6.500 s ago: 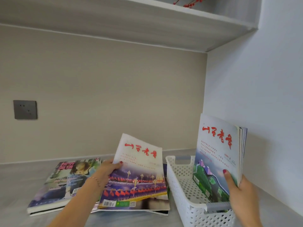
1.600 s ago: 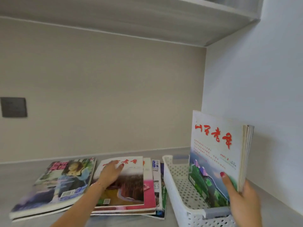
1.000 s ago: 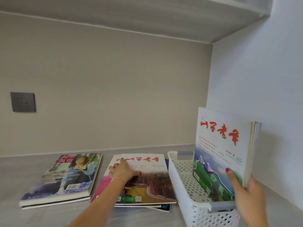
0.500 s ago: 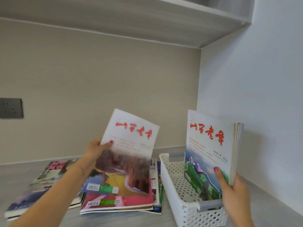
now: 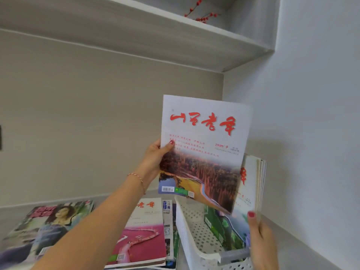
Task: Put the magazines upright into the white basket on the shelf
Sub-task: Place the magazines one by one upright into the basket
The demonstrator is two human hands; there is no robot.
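Observation:
My left hand (image 5: 154, 159) grips the left edge of a white magazine with red title and a red forest picture (image 5: 204, 145), held upright in the air above the white perforated basket (image 5: 187, 230). My right hand (image 5: 259, 236) holds several magazines (image 5: 251, 184) standing upright in the basket against its right side; the lifted magazine overlaps their front cover. A pile of flat magazines (image 5: 144, 232) with a pink cover on top lies left of the basket.
Another stack with a portrait cover (image 5: 46, 227) lies at the far left of the grey shelf. A white wall (image 5: 311, 133) stands close behind the basket on the right. An upper shelf board (image 5: 155, 36) carries a red berry twig (image 5: 200, 14).
My left hand has lifted the forest-cover magazine off the flat pile and carried it up and right, over the basket. My right hand still steadies the upright magazines.

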